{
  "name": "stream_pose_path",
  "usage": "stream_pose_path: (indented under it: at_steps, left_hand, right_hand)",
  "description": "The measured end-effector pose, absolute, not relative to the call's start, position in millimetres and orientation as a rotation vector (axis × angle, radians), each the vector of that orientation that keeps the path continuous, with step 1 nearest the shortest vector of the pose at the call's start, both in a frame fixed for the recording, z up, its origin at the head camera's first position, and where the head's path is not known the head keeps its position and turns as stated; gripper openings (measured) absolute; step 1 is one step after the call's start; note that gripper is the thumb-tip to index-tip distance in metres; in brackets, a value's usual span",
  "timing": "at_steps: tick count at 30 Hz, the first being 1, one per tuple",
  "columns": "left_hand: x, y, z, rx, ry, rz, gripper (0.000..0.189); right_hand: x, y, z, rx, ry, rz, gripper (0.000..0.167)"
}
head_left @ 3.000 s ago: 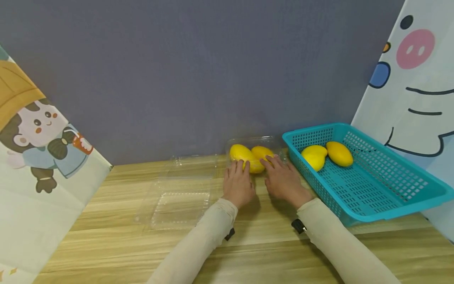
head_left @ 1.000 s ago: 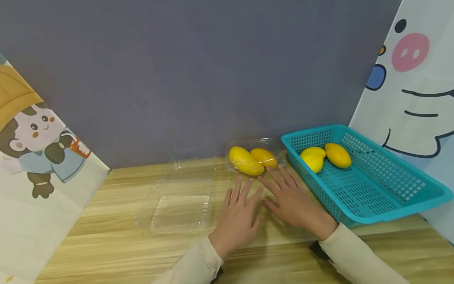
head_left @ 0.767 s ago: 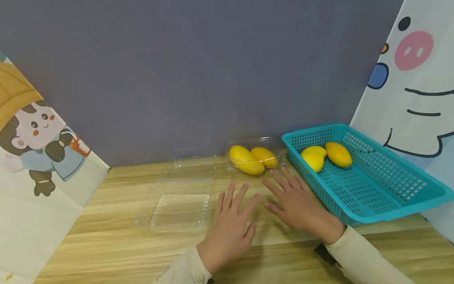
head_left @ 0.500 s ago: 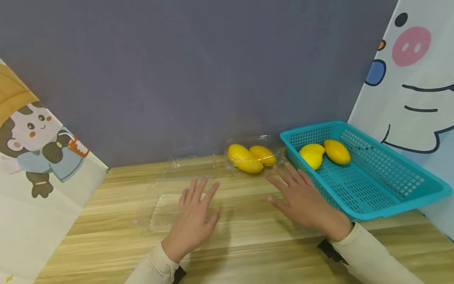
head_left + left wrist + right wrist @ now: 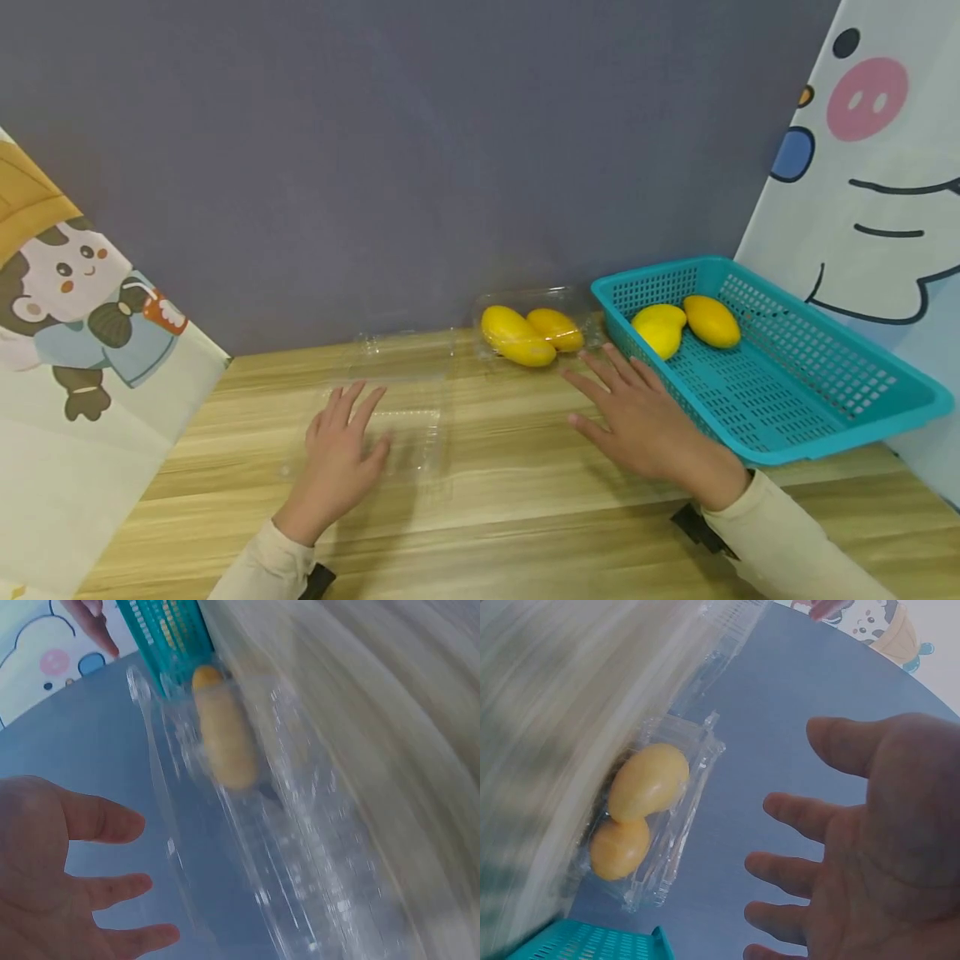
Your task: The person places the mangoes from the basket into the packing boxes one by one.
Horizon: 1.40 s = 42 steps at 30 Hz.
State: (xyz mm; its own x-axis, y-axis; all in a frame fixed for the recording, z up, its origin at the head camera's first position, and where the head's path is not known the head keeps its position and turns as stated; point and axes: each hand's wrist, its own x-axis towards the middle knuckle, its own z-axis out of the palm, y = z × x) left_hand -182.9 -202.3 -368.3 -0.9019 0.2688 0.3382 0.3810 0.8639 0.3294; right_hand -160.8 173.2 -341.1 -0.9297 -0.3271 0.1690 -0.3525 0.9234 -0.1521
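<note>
My left hand (image 5: 341, 458), fingers spread, is over the left side of an open clear plastic clamshell box (image 5: 431, 417). It holds nothing, and whether it touches the plastic I cannot tell. My right hand (image 5: 645, 421) is also spread and holds nothing, beside the near left wall of the teal basket (image 5: 772, 433). Just beyond its fingertips sits a second clear box (image 5: 676, 844) with two yellow mangoes, one larger (image 5: 517, 336) and one more orange (image 5: 556, 328). Clear plastic seems to cover them. In the basket lie a yellow mango (image 5: 660, 329) and an orange-yellow mango (image 5: 712, 321).
A grey wall (image 5: 420, 167) closes off the back of the wooden table (image 5: 487, 533). Cartoon-printed panels flank it, with a child (image 5: 82, 292) on the left and a pig-like figure (image 5: 870, 100) on the right. Bare wood lies between my hands.
Both hands have left the mango box and drawn back. My left hand has swept left over the open clamshell; my right has shifted slightly right. Boxes, basket and mangoes stay put.
</note>
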Motion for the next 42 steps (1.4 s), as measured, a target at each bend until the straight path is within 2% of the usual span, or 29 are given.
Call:
stream_pose_path:
  at_steps: [9, 17, 23, 31, 42]
  left_hand:
    - [-204.0, -256.4, -362.7, -0.348, -2.816, -0.641, 0.062]
    - [-219.9, -295.3, -371.0, -0.183, -3.034, -0.764, 0.073]
    - [-222.2, -296.8, -375.6, -0.049, -3.079, -1.227, 0.079]
    - [-220.4, -293.4, -381.0, 0.116, -2.823, -1.934, 0.065]
    - [-216.1, -298.1, -390.4, 0.068, -2.704, -2.164, 0.061]
  right_hand:
    - [-159.0, 174.3, -334.2, 0.513, -2.936, 0.276, 0.059]
    - [-155.5, 173.7, -330.5, 0.515, -2.932, 0.284, 0.059]
    - [-153.2, 174.6, -327.0, 0.512, -2.926, 0.286, 0.058]
    - [-148.8, 174.9, -323.9, 0.529, -2.911, 0.278, 0.057]
    - [-145.3, 182.1, -309.3, 0.571, -2.922, 0.426, 0.056]
